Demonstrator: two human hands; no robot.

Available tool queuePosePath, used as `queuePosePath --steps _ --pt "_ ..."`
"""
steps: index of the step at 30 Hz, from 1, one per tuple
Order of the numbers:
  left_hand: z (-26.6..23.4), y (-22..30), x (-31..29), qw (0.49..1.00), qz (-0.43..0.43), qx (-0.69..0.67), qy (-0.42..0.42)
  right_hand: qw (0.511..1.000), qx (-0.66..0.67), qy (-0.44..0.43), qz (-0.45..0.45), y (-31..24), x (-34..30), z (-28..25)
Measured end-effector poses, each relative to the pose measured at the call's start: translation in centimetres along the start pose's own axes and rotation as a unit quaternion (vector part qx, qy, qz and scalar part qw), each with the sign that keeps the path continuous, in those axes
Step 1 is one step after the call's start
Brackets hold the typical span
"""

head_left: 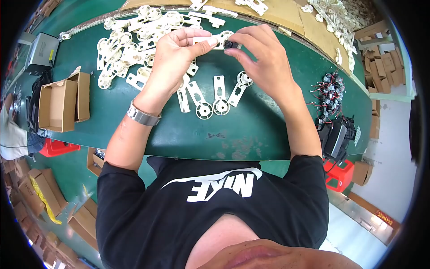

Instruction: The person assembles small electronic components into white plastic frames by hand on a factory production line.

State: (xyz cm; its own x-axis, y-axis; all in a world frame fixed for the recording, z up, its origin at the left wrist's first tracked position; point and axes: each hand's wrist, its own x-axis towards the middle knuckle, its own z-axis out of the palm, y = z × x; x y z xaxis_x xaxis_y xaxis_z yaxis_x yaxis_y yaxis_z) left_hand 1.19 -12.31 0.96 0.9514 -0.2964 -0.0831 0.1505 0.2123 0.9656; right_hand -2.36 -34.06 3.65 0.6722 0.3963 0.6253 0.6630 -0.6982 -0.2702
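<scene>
My left hand pinches one end of a white plastic bracket, lifted above the green table. At the bracket's ring end, my right hand grips a small black part between thumb and fingers. The black part touches or nearly touches the bracket; its exact kind is too small to tell. Below my hands, several like white brackets lie in a loose fan, flat parts away from me on most. A large pile of them spreads beyond and left of my left hand.
Small motors with red wires lie in a heap at the right, with black parts nearer me. Open cardboard boxes and a grey metal box stand at the left. Flattened cardboard carries more white parts at the far side.
</scene>
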Motion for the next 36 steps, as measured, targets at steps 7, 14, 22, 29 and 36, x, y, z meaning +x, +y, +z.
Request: queuePosePath --steps 7,14,22,29,36 --pt "0.6 -0.3 0.0 0.999 0.033 0.007 0.01 0.992 -0.123 -0.036 -0.009 -1.0 -0.1 -0.2" --pt "0.6 -0.1 -0.3 0.998 0.059 0.002 0.033 1.0 -0.012 0.021 0.014 -0.7 -0.1 0.2" --pt "0.3 -0.1 -0.2 0.998 0.048 -0.022 0.022 1.0 -0.011 0.013 0.025 -0.3 -0.1 0.3" --pt "0.1 -0.3 0.1 0.997 0.035 -0.066 0.008 0.999 -0.004 0.036 0.014 1.4 -0.3 0.6" --pt "0.4 0.1 -0.3 0.994 0.104 -0.011 -0.002 0.898 0.324 -0.016 0.298 -0.2 0.0 -0.5"
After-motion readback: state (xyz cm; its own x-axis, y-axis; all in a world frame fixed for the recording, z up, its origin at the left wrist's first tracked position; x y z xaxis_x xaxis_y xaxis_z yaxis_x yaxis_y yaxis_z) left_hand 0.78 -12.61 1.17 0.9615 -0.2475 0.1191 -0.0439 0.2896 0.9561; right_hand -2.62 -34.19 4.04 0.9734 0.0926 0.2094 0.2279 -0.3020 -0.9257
